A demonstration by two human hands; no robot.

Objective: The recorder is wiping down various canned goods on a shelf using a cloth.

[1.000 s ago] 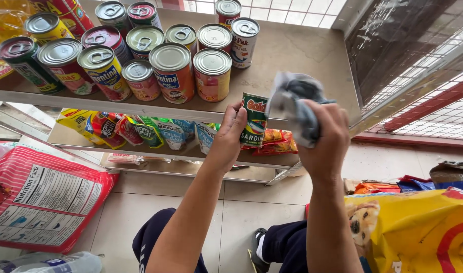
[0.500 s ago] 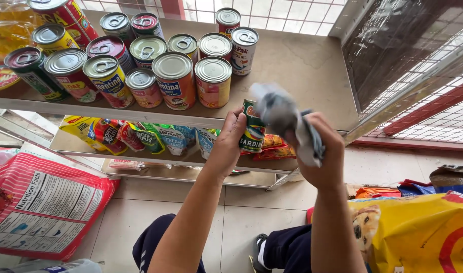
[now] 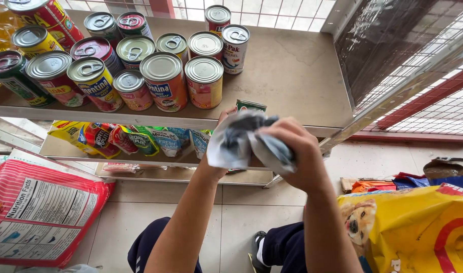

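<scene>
Metal shelving (image 3: 292,76) against a wire-mesh wall fills the upper view, with pale floor tiles below. Both forearms reach up from the bottom edge toward the front lip of the top shelf. The right hand (image 3: 292,151) is closed in a fist around a crumpled grey-and-white cloth (image 3: 239,139), knuckles toward the camera, with the wrist bent slightly inward. The left hand (image 3: 219,129) is mostly hidden behind the cloth; only its wrist and a fingertip near the shelf edge show, so I cannot tell how far it is closed or what it grips. Just above the cloth, a green-topped can (image 3: 250,105) peeks out at the shelf's front edge, close to the left fingers. Farther left on the same shelf stands a tight cluster of upright tins (image 3: 160,76), lids up, most with pull tabs. On the lower shelf, a row of bright sachets (image 3: 125,139) lies along the front. A red-and-white sack (image 3: 39,212) leans at the lower left, and a yellow bag (image 3: 418,227) printed with a dog sits at the lower right.
</scene>
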